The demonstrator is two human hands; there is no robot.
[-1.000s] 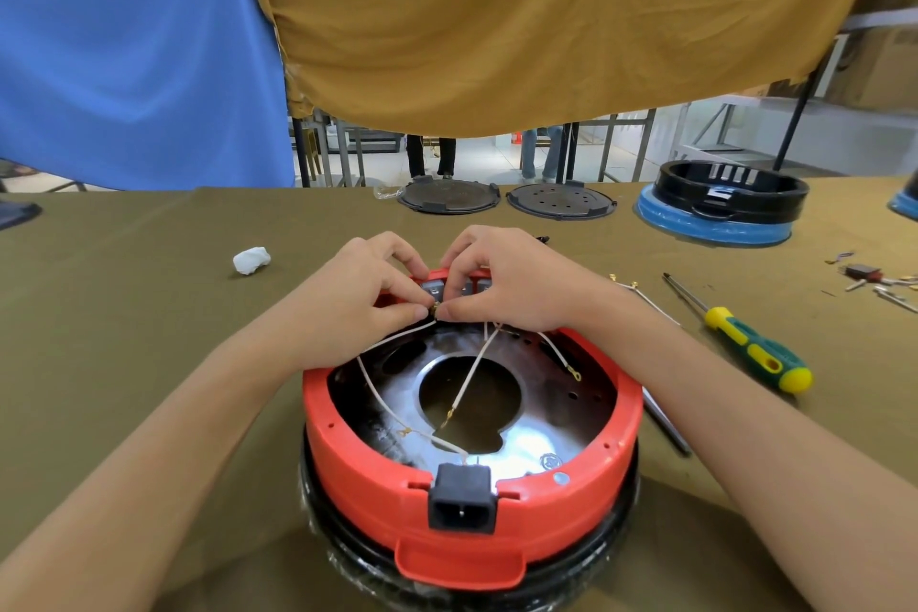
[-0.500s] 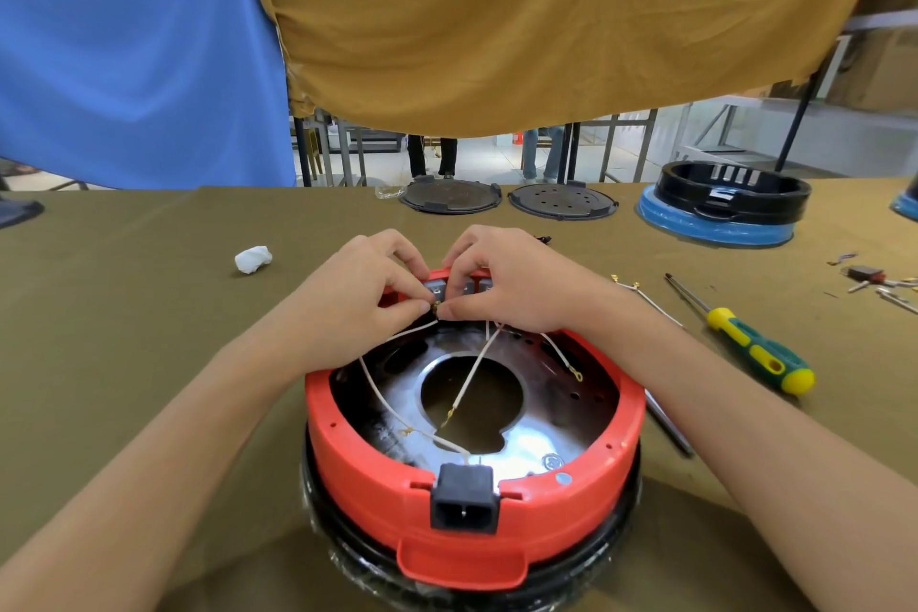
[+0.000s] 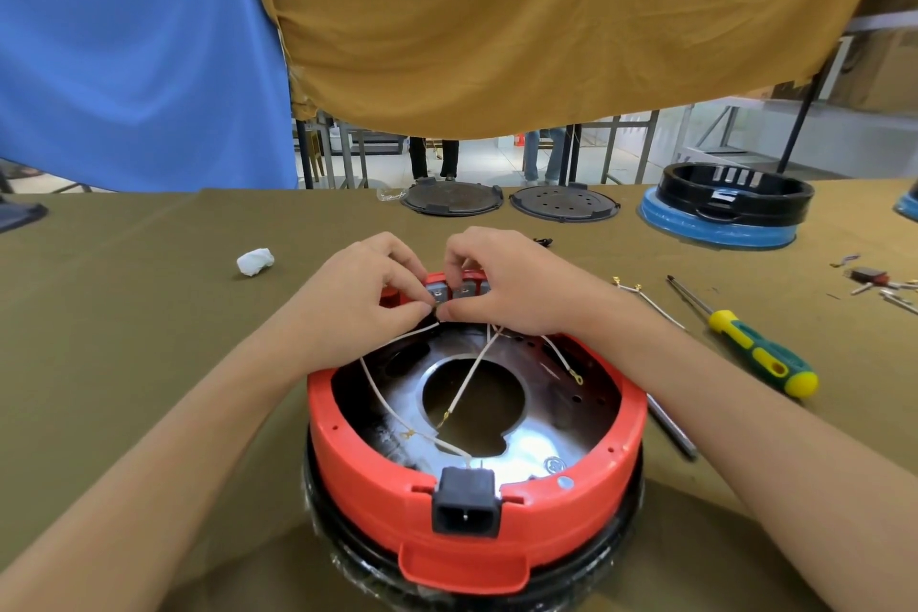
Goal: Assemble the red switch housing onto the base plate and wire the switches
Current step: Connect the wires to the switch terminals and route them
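Observation:
The red switch housing (image 3: 377, 477) sits on a shiny metal base plate (image 3: 536, 447) with a round hole, on top of a black ring. A black power socket (image 3: 464, 502) is set in its near wall. Grey switches (image 3: 449, 289) sit in the far wall. My left hand (image 3: 362, 298) pinches the end of a white wire (image 3: 392, 405) at the switches. My right hand (image 3: 506, 283) pinches the same spot from the other side, thumb tip against the left fingers. More white wires (image 3: 469, 378) with brass terminals hang loose inside the housing.
A green-and-yellow screwdriver (image 3: 755, 348) and a loose wire (image 3: 646, 301) lie to the right. Two dark round plates (image 3: 452, 199) and a black-and-blue housing (image 3: 720, 209) stand at the table's far edge. A white wad (image 3: 255, 261) lies left. Small parts (image 3: 874, 281) lie far right.
Both hands stay pinched together at the switches; only tiny finger shifts show. The housing and wires have not moved.

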